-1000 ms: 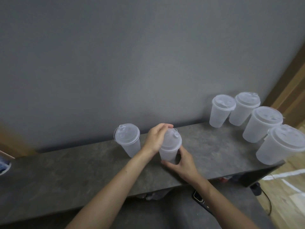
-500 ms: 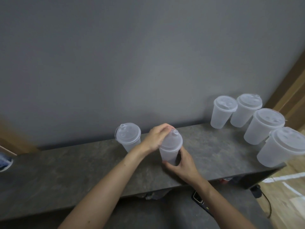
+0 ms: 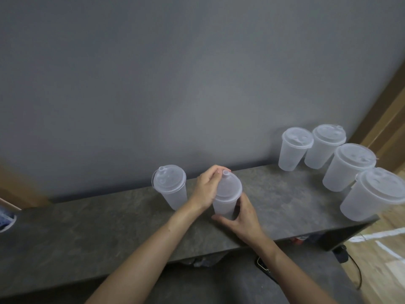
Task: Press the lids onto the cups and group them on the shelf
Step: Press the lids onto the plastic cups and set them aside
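A translucent plastic cup [image 3: 224, 205] stands on the dark stone shelf [image 3: 109, 229] at the middle. A lid [image 3: 230, 186] sits on top of it. My left hand [image 3: 207, 187] curls over the lid's left rim and pinches it. My right hand [image 3: 241, 218] wraps round the cup's lower body from the right. Just left of it stands another lidded cup [image 3: 171, 187], free of both hands. Several lidded cups [image 3: 348, 165] stand grouped at the shelf's right end.
A grey wall [image 3: 175, 84] runs right behind the shelf. Wooden trim [image 3: 388, 119] borders the right side. Below the shelf's front edge lie a dark device [image 3: 263, 263] and a black cable [image 3: 355, 270] on a wooden floor.
Both hands stay on the middle cup and its lid; my left fingers have shifted slightly along the lid's rim. The view has drifted a little.
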The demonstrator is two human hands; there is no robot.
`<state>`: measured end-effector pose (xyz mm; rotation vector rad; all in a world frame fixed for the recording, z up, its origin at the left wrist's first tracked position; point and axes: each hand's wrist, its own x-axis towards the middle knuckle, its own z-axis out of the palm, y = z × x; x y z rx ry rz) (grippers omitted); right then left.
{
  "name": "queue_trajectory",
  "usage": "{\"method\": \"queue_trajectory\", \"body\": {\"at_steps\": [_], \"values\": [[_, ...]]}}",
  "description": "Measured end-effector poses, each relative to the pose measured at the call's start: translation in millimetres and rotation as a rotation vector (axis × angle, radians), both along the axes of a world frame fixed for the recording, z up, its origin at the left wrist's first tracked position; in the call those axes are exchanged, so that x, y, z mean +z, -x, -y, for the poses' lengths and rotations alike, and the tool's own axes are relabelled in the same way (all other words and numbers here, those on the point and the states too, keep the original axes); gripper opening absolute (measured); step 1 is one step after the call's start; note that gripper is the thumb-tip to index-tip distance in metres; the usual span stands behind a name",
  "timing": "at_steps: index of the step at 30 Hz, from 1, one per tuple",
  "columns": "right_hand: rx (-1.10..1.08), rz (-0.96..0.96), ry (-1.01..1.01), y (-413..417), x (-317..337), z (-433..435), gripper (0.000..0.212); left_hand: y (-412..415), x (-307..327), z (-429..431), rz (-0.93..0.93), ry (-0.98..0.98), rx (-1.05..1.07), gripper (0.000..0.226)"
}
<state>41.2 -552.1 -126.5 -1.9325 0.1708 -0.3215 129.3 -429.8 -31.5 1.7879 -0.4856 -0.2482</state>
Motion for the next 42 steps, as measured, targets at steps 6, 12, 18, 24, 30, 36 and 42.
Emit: {"method": "queue_trajectory", "body": {"at_steps": [6,12,18,24,30,36,42], "values": [[0.019,0.007,0.027,0.6,3.2,0.3,0.084,-1.8,14.9,0.2,0.062,-0.214,-0.047,0.030],[0.009,0.011,-0.028,-0.1,0.2,-0.6,0.096,5.2,9.7,9.1,0.094,-0.197,0.048,0.027],[0.012,-0.015,-0.024,2.0,0.7,1.2,0.083,-7.0,27.5,8.2,0.036,-0.268,-0.167,0.036],[-0.040,-0.006,-0.069,1.1,4.3,-1.8,0.091,11.0,12.0,8.5,0.136,-0.304,0.116,0.033],[0.044,-0.016,0.007,1.4,2.2,2.4,0.073,-10.4,35.4,-1.4,0.192,-0.410,-0.219,0.024],[-0.006,-0.024,-0.018,0.7,3.8,-0.1,0.084,7.4,20.2,7.4,0.188,-0.413,0.094,0.028],[0.047,-0.016,0.058,1.9,1.2,1.0,0.074,-21.9,35.9,-2.1,-0.008,-0.391,-0.249,0.024]]}}
